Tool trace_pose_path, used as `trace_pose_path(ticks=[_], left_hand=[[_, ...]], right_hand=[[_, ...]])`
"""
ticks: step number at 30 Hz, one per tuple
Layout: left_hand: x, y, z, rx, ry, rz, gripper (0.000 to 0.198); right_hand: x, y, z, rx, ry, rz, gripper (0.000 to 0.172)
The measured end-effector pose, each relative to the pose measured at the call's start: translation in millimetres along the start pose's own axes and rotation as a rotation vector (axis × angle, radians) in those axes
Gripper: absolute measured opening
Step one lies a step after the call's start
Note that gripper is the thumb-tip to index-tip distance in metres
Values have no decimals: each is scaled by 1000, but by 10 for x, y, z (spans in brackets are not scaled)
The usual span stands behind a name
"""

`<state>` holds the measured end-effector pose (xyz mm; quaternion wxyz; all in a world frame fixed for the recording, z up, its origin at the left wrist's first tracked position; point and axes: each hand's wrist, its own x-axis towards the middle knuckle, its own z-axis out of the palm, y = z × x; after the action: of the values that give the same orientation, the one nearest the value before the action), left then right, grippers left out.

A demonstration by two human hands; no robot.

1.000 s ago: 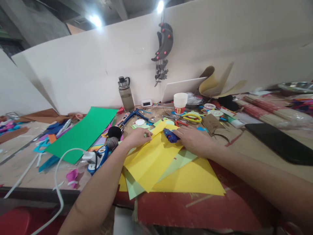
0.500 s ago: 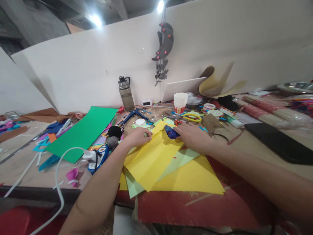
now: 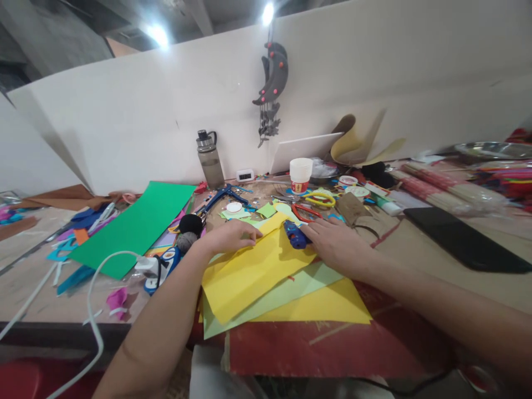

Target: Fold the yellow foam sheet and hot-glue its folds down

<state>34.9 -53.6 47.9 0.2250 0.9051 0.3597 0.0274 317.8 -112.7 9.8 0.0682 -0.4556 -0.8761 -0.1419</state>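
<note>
My left hand (image 3: pixel 235 235) is closed at the upper left edge of a yellow paper sheet (image 3: pixel 253 266), with thumb and fingertips pinching it. My right hand (image 3: pixel 338 244) rests at the sheet's right side, fingers around the end of a small blue tool (image 3: pixel 296 235) whose exact kind I cannot make out. The tool sits over the yellow sheet's upper edge. Beneath lie a pale green sheet (image 3: pixel 310 280) and another yellow sheet (image 3: pixel 332 305). Just beyond my right fingertips are red-handled pliers or scissors (image 3: pixel 305 213) and yellow-handled scissors (image 3: pixel 320 198).
A green sheet (image 3: pixel 133 230) and a blue-and-white power strip (image 3: pixel 168 263) with a white cable lie left. Behind stand a water bottle (image 3: pixel 210 160), a small clock (image 3: pixel 245 175) and paper cups (image 3: pixel 301 174). A black phone-like slab (image 3: pixel 463 238) lies right.
The top yellow sheet has turned, its lower corner swinging left. My right hand and the blue tool have shifted slightly right and nearer me. The red handles now show more. The view has turned slightly.
</note>
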Motion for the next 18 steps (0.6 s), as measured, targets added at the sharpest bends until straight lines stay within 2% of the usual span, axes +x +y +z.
trace_pose_path(ticks=[6,13,18], left_hand=[[-5,-10,33,-58,-63,101,11],[21,-16,24,-60,-90,71,9],[23,7,12,-65,-83,61,9]], right_hand=[[-139,-131,-93,16,-22,-60,11],[-131,-15,-1,10,13,2,16],[-179,-123,-22,3,-9,4,14]])
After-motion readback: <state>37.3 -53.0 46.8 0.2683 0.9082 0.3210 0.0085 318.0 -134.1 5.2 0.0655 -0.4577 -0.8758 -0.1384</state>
